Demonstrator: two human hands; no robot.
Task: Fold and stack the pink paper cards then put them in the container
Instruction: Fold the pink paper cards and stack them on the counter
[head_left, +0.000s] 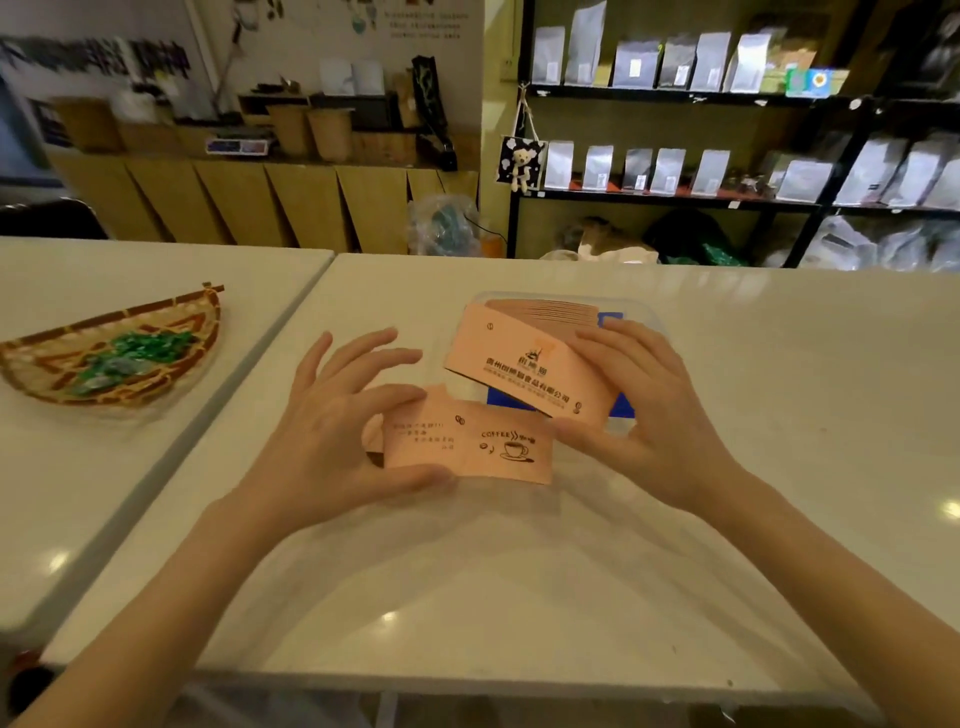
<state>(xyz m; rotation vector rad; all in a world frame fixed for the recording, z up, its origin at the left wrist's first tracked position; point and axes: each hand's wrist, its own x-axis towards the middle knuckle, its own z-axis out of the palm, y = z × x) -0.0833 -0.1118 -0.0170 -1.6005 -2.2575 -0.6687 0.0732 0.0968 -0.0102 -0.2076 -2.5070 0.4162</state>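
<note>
My left hand (332, 426) grips a small stack of folded pink paper cards (467, 447) printed with a coffee cup, thumb below and fingers on its left end. In my right hand (644, 410) a single pink card (524, 364) with black print is held tilted above the table. Its far end overlaps the clear plastic container (647, 312) just behind. Inside the container lies a row of pink cards (550, 310). Something blue shows beneath the held card.
A woven bamboo tray (109, 358) with green wrapped pieces sits on the neighbouring white table at the left. A seam (291, 332) separates the two tabletops. Dark shelves (675, 192) with silver bags and a wooden counter stand behind.
</note>
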